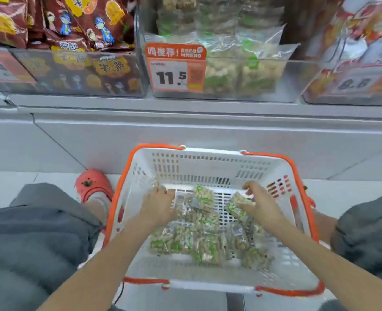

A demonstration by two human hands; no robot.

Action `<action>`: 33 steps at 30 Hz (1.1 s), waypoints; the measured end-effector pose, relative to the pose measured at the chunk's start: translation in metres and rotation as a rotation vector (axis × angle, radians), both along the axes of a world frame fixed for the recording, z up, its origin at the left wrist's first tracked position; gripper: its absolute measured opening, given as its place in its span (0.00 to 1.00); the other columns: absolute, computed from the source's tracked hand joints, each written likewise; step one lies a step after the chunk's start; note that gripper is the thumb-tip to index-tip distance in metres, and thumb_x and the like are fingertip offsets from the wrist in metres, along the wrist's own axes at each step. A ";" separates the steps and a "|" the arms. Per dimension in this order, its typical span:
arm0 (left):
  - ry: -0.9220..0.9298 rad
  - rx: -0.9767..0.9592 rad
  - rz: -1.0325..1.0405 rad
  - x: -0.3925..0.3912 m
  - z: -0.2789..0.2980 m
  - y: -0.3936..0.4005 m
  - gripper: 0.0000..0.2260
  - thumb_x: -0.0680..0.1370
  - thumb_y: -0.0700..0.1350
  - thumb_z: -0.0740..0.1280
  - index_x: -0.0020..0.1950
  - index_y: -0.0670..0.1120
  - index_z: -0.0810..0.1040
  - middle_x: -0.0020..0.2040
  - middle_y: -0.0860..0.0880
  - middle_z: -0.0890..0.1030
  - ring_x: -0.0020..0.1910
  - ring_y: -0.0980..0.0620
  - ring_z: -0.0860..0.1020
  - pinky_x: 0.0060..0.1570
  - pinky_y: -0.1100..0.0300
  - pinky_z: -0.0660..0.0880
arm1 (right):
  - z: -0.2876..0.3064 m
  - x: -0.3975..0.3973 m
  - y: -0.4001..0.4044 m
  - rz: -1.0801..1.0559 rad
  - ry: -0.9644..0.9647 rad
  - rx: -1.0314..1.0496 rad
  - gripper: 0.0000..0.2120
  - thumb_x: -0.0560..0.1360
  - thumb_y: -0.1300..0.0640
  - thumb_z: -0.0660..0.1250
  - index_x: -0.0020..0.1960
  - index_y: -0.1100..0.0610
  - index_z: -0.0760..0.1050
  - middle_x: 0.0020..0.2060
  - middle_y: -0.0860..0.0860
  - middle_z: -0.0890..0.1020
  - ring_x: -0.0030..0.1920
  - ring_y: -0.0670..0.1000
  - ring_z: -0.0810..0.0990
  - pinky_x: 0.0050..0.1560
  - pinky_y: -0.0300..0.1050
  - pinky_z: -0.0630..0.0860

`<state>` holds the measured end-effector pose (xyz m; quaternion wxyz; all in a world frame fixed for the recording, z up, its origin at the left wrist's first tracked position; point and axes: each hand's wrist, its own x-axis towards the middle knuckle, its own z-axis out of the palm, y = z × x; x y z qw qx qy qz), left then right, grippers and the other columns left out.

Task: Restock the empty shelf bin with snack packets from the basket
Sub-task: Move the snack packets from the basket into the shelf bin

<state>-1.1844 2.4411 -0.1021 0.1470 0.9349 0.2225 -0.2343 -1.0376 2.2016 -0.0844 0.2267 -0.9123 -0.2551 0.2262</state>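
From the head view, the packets (204, 240) were small clear bags of pale, finger-shaped snacks with green print, lying in a loose heap on the floor of the basket (208, 167), mostly toward its near and middle part.

The left hand (157, 204) reached down into the basket with its fingers curled at the left edge of the heap; they seemed to pinch a packet, though blur hid exactly what they held. The right hand (260, 204) had its fingers and thumb curled round one packet (237, 205), which was tilted and lifted a little above the others at the right of the heap.

The basket was white slotted plastic with an orange rim and handles, and sat on the floor between the person's knees.

On the shelf above, the clear bin (293, 79) behind the orange 11.5 price tag (175, 68) held several of the same green-printed packets, stacked toward its left and middle. The bin to its left (78, 72) was filled with dark red bags.
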 end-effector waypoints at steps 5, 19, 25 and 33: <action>0.312 -0.115 0.066 -0.023 -0.073 -0.015 0.32 0.73 0.52 0.70 0.71 0.43 0.61 0.68 0.42 0.65 0.68 0.43 0.65 0.64 0.50 0.69 | -0.062 0.009 -0.014 -0.026 0.162 -0.471 0.35 0.71 0.45 0.71 0.70 0.58 0.59 0.63 0.59 0.73 0.60 0.58 0.75 0.54 0.48 0.74; 0.381 0.232 -0.047 -0.030 -0.120 -0.019 0.24 0.73 0.46 0.68 0.66 0.45 0.63 0.62 0.47 0.72 0.62 0.48 0.69 0.59 0.54 0.66 | -0.108 0.010 -0.015 0.477 -0.107 -1.095 0.41 0.73 0.52 0.66 0.77 0.55 0.46 0.75 0.58 0.58 0.75 0.63 0.54 0.68 0.59 0.62; 0.441 0.172 -0.198 -0.022 -0.092 -0.014 0.15 0.74 0.53 0.66 0.57 0.47 0.76 0.57 0.48 0.75 0.57 0.50 0.74 0.59 0.54 0.69 | -0.083 0.019 -0.020 0.343 -0.037 -0.701 0.18 0.77 0.45 0.59 0.63 0.53 0.71 0.56 0.55 0.80 0.65 0.61 0.68 0.60 0.53 0.70; 0.263 -0.404 0.086 0.028 0.031 0.008 0.20 0.71 0.59 0.72 0.37 0.43 0.75 0.34 0.46 0.76 0.36 0.48 0.82 0.34 0.59 0.76 | 0.023 0.029 0.012 -0.557 0.507 0.366 0.18 0.78 0.46 0.61 0.47 0.61 0.78 0.37 0.57 0.77 0.36 0.56 0.78 0.43 0.51 0.79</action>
